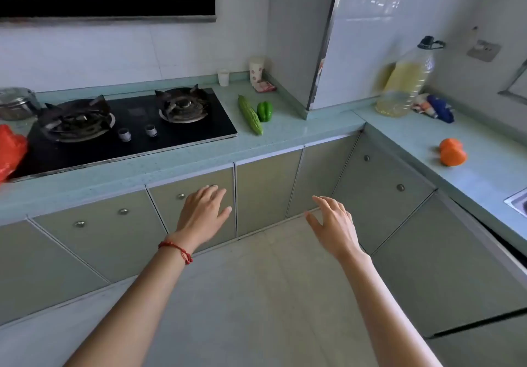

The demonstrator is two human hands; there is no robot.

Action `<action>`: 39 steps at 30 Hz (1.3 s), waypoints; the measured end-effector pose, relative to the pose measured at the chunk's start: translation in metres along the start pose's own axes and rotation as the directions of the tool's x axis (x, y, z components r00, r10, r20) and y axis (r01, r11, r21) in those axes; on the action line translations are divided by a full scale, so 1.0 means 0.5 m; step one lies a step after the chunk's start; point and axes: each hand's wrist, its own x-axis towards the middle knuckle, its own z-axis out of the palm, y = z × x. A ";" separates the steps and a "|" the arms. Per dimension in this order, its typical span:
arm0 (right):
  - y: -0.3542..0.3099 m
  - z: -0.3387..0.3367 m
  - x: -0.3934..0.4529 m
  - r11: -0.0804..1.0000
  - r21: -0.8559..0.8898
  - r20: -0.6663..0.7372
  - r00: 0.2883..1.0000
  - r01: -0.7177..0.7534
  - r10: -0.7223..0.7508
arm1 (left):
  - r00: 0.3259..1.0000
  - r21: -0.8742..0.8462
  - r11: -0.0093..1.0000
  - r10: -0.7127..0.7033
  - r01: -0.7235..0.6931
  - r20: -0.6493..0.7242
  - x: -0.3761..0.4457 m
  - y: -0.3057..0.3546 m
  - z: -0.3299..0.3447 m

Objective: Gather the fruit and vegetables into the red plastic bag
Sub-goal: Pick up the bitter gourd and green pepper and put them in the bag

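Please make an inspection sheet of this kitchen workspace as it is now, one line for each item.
Surface: pale green L-shaped counter with gas hob.
Job's things: red plastic bag at far left; bitter gourd beside green pepper; orange pepper on right wing.
Clutter: oil bottle, two cups, steel pot.
Hands: left hand and right hand open, holding nothing.
Cables: nothing seen.
Surroundings: cabinet doors, tiled wall.

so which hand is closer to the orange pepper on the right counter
Right. The right hand hangs open before the corner cabinets, below and left of the orange pepper. The left hand is farther left, in front of the cabinet doors under the stove.
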 end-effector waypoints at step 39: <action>-0.030 0.127 0.911 0.973 0.227 0.093 0.995 -0.042 0.021 | 0.995 -0.234 0.970 -0.041 0.062 0.094 0.873 -0.146 0.104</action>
